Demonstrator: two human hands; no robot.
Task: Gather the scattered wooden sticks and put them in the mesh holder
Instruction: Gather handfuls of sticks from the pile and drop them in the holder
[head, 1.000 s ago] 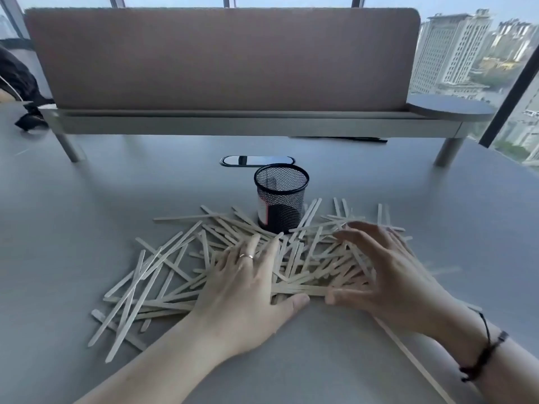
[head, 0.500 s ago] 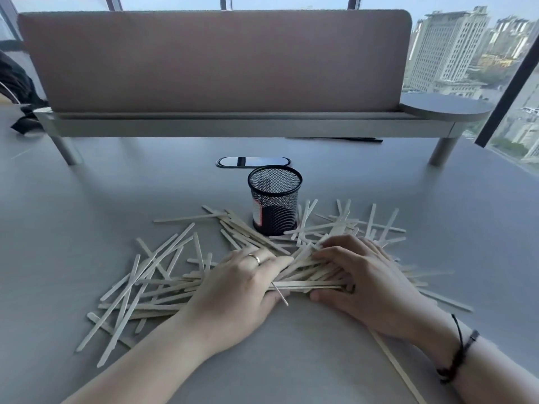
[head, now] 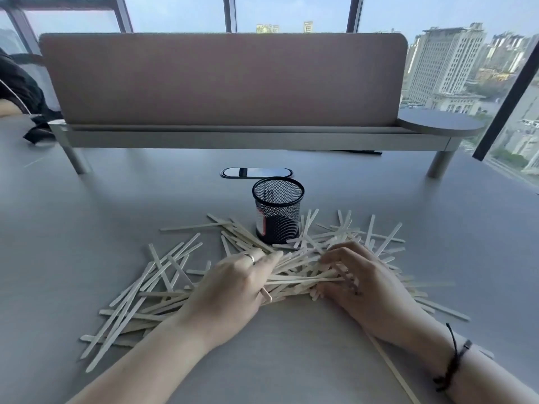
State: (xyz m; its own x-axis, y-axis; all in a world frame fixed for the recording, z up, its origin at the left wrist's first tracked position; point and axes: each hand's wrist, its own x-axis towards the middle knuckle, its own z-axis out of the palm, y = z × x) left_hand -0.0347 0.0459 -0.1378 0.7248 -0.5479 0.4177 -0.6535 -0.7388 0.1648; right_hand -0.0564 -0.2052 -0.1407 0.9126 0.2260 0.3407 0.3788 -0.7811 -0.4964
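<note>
Several pale wooden sticks (head: 163, 272) lie scattered across the grey table in front of me. A black mesh holder (head: 277, 210) stands upright just behind the heap, with no sticks visible inside it. My left hand (head: 233, 284), with a ring on one finger, curls round the left end of a bunch of sticks (head: 297, 277). My right hand (head: 364, 282) curls round the right end of the same bunch. Both hands rest low on the table, a little in front of the holder. More sticks fan out to the left and right of my hands.
A grey table (head: 291, 360) stretches around the heap. A dark oval cable port (head: 256, 172) sits behind the holder. A raised shelf with a brown divider panel (head: 221, 80) runs across the back on metal legs. Dark cloth (head: 20, 91) lies at the far left.
Both hands went from lying flat and spread over the sticks to drawing together and curling round a bunch in the middle. The sticks between them have bunched up.
</note>
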